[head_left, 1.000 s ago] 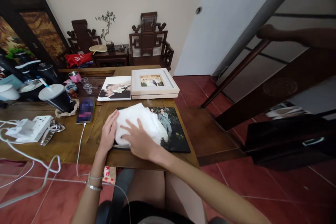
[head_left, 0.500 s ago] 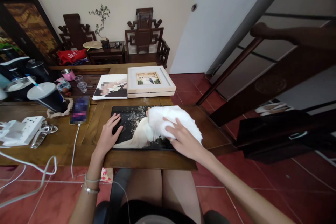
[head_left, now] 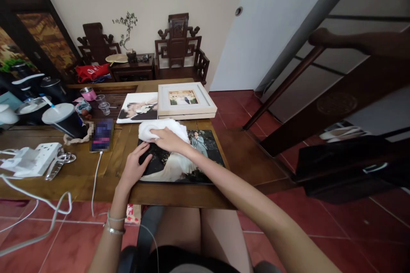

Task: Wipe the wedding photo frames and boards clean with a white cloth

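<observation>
A dark photo print (head_left: 185,166) of a couple lies flat at the near edge of the wooden table (head_left: 80,175). My right hand (head_left: 168,139) presses a white cloth (head_left: 153,129) onto the print's far left corner, fingers closed over it. My left hand (head_left: 134,168) lies flat on the print's left edge with fingers spread, holding nothing.
Behind the print lie a white framed photo (head_left: 185,100) and a canvas photo (head_left: 137,108). To the left are a phone (head_left: 101,135) on a cable, a lidded cup (head_left: 64,119), a power strip (head_left: 41,158) and small cups. A stair rail (head_left: 288,81) stands to the right.
My right hand swept the cloth from the print's left side to its right edge, then back up to the far left corner. My left hand stayed on the left edge.
</observation>
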A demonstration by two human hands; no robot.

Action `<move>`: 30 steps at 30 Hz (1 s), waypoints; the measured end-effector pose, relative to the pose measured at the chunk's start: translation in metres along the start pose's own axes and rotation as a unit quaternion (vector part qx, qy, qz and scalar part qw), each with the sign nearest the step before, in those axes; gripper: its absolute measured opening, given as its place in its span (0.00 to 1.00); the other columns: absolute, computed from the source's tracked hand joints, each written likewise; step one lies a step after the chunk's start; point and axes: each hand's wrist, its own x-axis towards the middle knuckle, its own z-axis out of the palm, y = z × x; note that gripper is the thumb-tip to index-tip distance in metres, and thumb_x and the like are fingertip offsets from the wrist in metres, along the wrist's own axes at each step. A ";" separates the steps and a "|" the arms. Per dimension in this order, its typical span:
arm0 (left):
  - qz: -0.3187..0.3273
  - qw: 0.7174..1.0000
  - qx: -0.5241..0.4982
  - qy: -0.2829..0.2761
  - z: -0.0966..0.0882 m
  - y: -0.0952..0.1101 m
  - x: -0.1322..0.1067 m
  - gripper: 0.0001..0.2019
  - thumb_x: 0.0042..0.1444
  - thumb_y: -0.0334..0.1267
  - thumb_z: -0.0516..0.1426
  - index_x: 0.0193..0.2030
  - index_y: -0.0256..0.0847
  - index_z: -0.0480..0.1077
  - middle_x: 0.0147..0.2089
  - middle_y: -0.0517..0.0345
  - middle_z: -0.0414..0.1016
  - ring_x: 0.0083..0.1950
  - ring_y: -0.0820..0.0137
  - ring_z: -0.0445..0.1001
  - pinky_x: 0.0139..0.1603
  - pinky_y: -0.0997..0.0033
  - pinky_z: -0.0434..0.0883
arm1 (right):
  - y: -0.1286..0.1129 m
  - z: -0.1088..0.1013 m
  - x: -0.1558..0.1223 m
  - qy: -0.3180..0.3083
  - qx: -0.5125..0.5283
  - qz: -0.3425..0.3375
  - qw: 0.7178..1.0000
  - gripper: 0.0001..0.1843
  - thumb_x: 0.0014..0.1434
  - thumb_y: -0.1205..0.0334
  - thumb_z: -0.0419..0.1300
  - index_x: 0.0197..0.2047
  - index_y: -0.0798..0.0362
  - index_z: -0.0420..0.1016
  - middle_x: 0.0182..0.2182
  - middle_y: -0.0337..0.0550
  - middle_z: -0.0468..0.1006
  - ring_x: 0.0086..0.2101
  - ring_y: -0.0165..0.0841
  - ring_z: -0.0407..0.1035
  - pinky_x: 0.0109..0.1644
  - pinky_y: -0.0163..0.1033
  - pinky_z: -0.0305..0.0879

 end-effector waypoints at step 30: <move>0.021 0.997 0.072 0.027 -0.001 -0.010 0.012 0.25 0.57 0.52 0.57 0.54 0.35 0.72 0.59 0.44 0.71 0.63 0.57 0.67 0.64 0.52 0.64 | 0.060 -0.046 -0.094 0.036 -0.092 0.017 0.995 0.15 0.48 0.76 0.47 0.36 0.52 0.67 0.51 0.56 0.74 0.61 0.44 0.58 0.63 0.59 0.49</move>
